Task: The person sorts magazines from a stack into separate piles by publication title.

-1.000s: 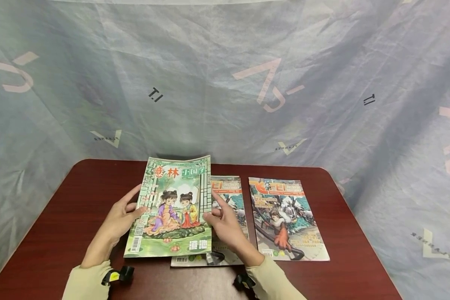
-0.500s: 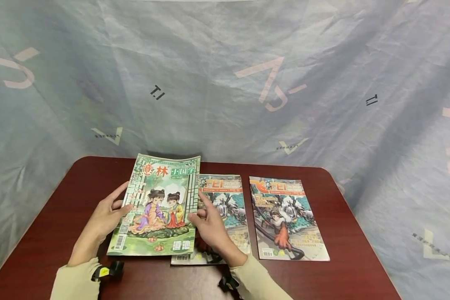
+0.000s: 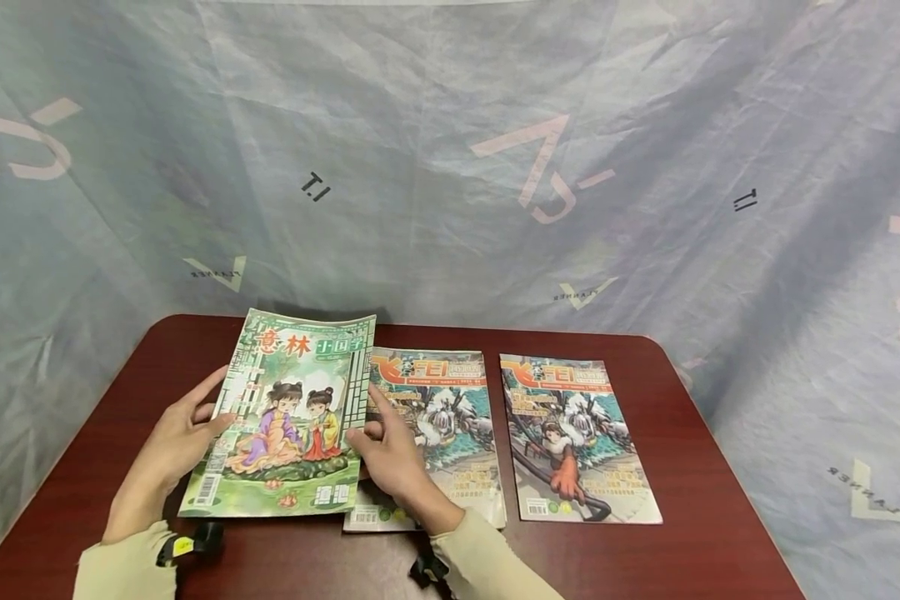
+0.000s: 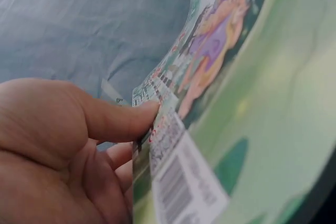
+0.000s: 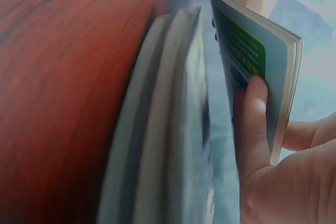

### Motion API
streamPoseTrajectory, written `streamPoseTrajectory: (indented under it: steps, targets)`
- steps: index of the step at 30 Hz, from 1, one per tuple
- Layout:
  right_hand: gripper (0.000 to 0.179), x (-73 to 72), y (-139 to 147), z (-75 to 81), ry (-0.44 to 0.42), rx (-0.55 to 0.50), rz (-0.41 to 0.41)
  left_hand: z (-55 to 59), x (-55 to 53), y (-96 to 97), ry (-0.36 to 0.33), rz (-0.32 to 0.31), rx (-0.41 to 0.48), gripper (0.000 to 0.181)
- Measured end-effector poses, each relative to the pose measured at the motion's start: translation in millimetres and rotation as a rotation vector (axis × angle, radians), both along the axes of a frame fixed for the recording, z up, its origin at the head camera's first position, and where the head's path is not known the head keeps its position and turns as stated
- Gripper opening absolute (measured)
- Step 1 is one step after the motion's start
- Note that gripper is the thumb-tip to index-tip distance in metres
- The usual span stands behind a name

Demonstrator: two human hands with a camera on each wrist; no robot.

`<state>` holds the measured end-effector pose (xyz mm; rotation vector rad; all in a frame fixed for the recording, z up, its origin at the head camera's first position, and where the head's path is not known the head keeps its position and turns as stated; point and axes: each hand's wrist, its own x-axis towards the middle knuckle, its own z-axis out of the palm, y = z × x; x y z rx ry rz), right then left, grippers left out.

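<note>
A green magazine [image 3: 292, 467] with two cartoon children on its cover is lifted off the table, gripped at both side edges. My left hand [image 3: 165, 437] pinches its left edge, thumb over the cover near the barcode [image 4: 184, 187] in the left wrist view. The right hand [image 3: 393, 458] holds the opposite edge, with fingers spread under the back cover [image 5: 247, 45] in the right wrist view. Below and right of it lies a magazine stack [image 3: 457, 450] with an orange-titled cover, its left side partly hidden. The page edges [image 5: 157, 129] of this stack show beside the raised magazine.
Another magazine [image 3: 577, 442] with the same orange-titled cover lies to the right on the dark red table [image 3: 690, 517]. A grey printed cloth [image 3: 420, 167] hangs behind the table's far edge. Black wrist straps [image 3: 187, 546] sit by both sleeves.
Both hands have carried the green magazine leftward, uncovering more of the middle magazine's cover. The two orange-titled magazines have stayed in place.
</note>
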<state>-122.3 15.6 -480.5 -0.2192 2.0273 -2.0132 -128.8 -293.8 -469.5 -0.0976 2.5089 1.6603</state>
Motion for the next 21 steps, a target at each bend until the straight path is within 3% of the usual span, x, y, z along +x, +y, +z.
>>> streamPoseTrajectory:
  steps: [9,21]
  targets:
    - [0.078,2.0,-7.7,-3.1,-0.002,0.116,0.011,-3.2,4.9,-12.3,0.008,0.006,-0.043,0.077]
    - [0.083,-4.6,-10.1,-4.7,-0.089,-0.044,0.146,-7.5,7.1,-22.0,-0.001,0.020,-0.052,0.077]
